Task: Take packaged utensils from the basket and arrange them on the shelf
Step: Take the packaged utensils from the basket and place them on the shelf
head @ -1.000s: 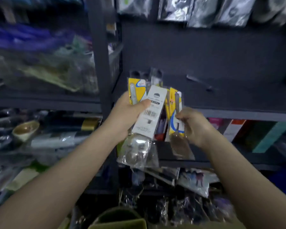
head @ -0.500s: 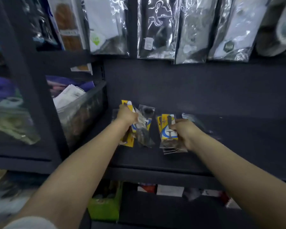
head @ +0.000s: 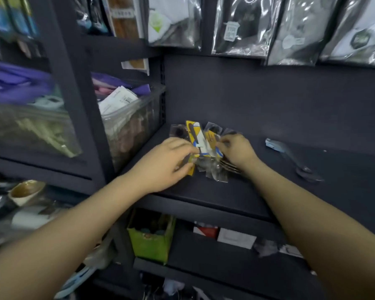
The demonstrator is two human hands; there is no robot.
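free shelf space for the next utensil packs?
Bare shelf between the right hand and the loose blue-handled utensil, and along the front edge. Crowded at the left, where both hands, left hand included, grip the utensil packs.

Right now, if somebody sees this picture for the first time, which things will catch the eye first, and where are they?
First the yellow utensil packets, bright on the dark shelf at the centre, with the left hand and the right hand gripping them from both sides. Next, shiny plastic bags hang along the top, and a green box stands on the shelf below.
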